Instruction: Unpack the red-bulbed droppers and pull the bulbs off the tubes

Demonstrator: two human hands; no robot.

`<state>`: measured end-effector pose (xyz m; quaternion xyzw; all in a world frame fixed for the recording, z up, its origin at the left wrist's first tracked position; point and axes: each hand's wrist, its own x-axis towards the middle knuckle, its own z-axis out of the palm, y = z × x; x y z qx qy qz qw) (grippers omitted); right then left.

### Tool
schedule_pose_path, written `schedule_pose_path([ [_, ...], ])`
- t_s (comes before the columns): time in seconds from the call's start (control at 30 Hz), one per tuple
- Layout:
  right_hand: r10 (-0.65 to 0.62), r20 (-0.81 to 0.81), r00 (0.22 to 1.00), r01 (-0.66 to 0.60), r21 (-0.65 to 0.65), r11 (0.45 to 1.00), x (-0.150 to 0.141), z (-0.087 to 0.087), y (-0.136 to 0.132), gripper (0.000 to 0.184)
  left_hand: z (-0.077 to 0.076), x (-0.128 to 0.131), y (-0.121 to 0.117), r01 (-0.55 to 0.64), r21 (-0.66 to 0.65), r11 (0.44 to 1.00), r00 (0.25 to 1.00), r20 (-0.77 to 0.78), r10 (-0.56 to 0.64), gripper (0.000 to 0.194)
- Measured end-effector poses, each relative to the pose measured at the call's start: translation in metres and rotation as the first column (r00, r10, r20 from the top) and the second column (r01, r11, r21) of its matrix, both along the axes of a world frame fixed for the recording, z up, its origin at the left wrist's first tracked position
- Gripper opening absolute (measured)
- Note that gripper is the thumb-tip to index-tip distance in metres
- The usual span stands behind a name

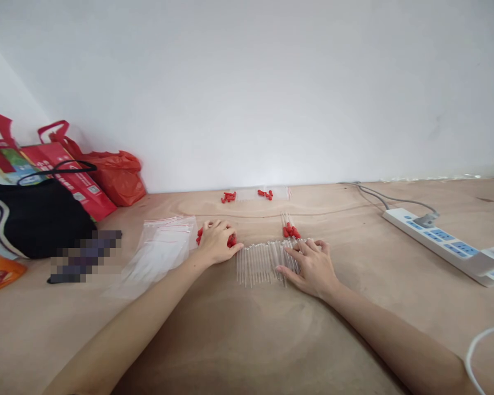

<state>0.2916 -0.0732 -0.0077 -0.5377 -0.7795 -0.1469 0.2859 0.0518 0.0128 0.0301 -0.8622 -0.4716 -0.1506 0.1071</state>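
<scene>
A row of thin clear glass dropper tubes [257, 266] lies side by side on the wooden table in front of me. My right hand [313, 266] rests on the right end of this row, fingers spread and touching the tubes. My left hand [218, 241] is over a small pile of red rubber bulbs [232, 241], its thumb stretched toward the tubes and its other fingers bent over the pile. What lies under its palm is hidden. Beyond the row, several tubes fitted with red bulbs [290, 229] lie together as droppers.
Clear zip bags [164, 241] lie left of my left hand. A filled clear bag with red bulbs [265, 193] is by the wall. Shopping bags [74, 175] and a black bag [37, 219] stand at left. A white power strip [436, 238] with a grey cable is at right.
</scene>
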Motion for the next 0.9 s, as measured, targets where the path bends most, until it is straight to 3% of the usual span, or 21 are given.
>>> schedule_pose_path([
  [0.27,-0.012,-0.082,0.997,0.015,0.035,0.999,0.007,-0.003,0.003,0.036,0.004,0.003,-0.005,-0.002,-0.005,1.000,0.998,0.064,0.003,0.029],
  [0.43,0.226,0.034,0.973,-0.225,-0.041,0.973,0.017,0.003,0.001,0.076,0.007,0.017,-0.005,0.015,-0.014,1.000,0.996,0.083,-0.013,0.024],
  [0.53,0.293,0.081,0.953,-0.288,-0.073,0.955,0.019,0.004,0.000,0.087,0.008,0.035,0.001,0.002,-0.077,0.997,0.996,0.089,0.005,0.021],
  [0.73,0.274,0.119,0.954,-0.269,-0.059,0.961,0.015,0.003,0.002,0.075,0.006,0.069,0.038,0.014,-0.284,0.959,0.999,0.051,0.001,0.016],
  [0.9,0.254,0.099,0.962,-0.249,-0.059,0.967,0.012,0.002,0.002,0.064,0.002,0.068,0.063,0.114,-0.466,0.877,0.993,0.016,-0.120,0.009],
])
